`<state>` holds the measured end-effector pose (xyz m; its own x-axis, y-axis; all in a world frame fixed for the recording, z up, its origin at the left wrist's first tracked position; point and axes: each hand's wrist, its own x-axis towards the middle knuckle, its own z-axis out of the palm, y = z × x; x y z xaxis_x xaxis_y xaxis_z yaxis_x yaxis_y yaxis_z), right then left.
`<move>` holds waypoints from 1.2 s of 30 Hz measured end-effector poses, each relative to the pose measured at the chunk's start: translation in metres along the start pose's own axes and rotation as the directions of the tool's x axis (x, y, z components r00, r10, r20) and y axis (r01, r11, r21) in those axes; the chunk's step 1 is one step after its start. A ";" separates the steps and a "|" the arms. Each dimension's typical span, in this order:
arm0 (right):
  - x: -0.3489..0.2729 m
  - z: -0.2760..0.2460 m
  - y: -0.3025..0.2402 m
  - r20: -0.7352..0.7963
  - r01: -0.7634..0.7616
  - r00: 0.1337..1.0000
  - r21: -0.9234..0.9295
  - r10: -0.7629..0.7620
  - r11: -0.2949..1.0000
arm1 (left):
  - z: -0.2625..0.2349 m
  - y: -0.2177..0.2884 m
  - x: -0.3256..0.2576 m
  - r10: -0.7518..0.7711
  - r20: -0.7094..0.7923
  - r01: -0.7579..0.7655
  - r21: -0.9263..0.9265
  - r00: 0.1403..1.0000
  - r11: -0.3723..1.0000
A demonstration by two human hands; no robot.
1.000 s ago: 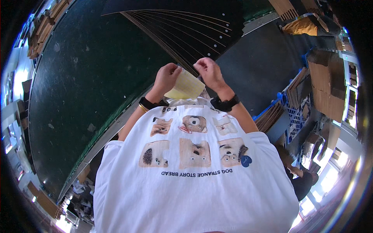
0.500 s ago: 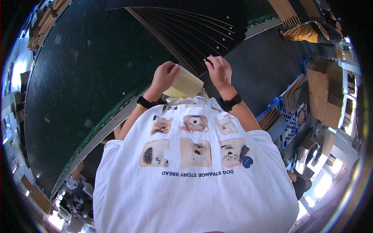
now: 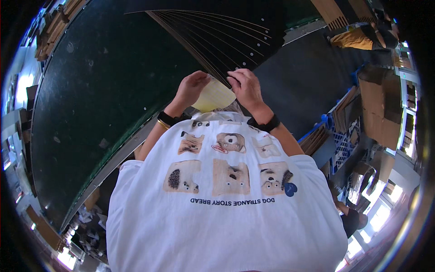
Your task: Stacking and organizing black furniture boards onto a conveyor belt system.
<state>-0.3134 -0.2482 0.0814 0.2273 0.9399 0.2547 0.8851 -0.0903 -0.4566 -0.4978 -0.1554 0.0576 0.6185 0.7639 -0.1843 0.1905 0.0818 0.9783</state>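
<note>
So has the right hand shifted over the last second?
Yes. The right hand has slid from the pale yellow sheet up onto the near end of the fanned dark strips.

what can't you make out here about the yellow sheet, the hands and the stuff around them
Head view only:
- Pale yellow sheet: its left edge is hidden behind the left hand, so its full outline is unclear.
- Right hand: the fingertips lie against the fan of dark sheets; which sheet they touch cannot be told.
- Cardboard boxes at the right rim: bent by the fisheye and too small for detail.
</note>
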 end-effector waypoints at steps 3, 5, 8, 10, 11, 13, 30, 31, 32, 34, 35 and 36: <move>0.011 -0.006 -0.021 0.041 0.026 0.998 0.331 -0.042 0.943 | 0.004 0.006 -0.003 0.034 0.072 -0.031 -0.045 0.997 0.998; 0.012 -0.011 -0.030 0.280 -0.232 0.954 0.458 0.108 0.858 | 0.005 0.010 -0.004 0.053 0.119 -0.043 -0.084 0.991 0.996; 0.013 -0.015 -0.032 0.270 -0.231 0.957 0.472 0.109 0.851 | 0.004 0.018 -0.006 0.037 0.099 -0.047 0.097 0.994 0.994; 0.010 -0.013 -0.031 0.282 -0.246 0.952 0.476 0.118 0.845 | 0.004 0.021 -0.007 0.001 0.103 -0.015 0.136 0.995 0.991; 0.009 -0.011 -0.030 0.294 -0.259 0.948 0.478 0.124 0.839 | 0.005 0.020 -0.007 0.000 0.102 -0.014 0.135 0.995 0.991; 0.006 -0.006 -0.028 0.277 -0.233 0.955 0.490 0.104 0.840 | 0.008 0.015 -0.009 -0.012 0.097 0.006 0.061 0.995 0.998; 0.006 0.021 0.018 0.059 -0.081 0.995 -0.067 0.085 0.994 | 0.004 0.007 -0.005 -0.046 0.028 0.039 0.222 0.999 0.974; 0.003 0.020 0.019 0.062 -0.080 0.995 -0.067 0.084 0.995 | 0.004 0.007 -0.005 -0.051 0.023 0.044 0.233 0.998 0.971; 0.000 0.017 0.019 0.064 -0.052 0.996 -0.071 0.057 0.996 | 0.003 0.007 -0.005 -0.051 0.023 0.044 0.232 0.998 0.972; -0.006 0.012 0.017 0.066 -0.024 0.997 -0.077 0.029 0.997 | 0.001 0.007 -0.005 -0.042 0.011 0.038 0.229 0.999 0.973; -0.009 0.008 0.014 0.054 0.050 0.998 -0.108 -0.044 0.993 | 0.000 0.006 -0.005 -0.041 0.011 0.038 0.227 0.999 0.973; -0.011 0.004 0.011 0.044 0.122 0.992 -0.139 -0.117 0.983 | -0.002 0.005 -0.005 -0.038 -0.003 0.038 0.238 0.999 0.971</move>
<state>-0.3076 -0.2582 0.0696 0.1045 0.9576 0.2684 0.9539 -0.0201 -0.2995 -0.5010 -0.1578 0.0640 0.6086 0.7621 -0.2210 0.3894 -0.0442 0.9200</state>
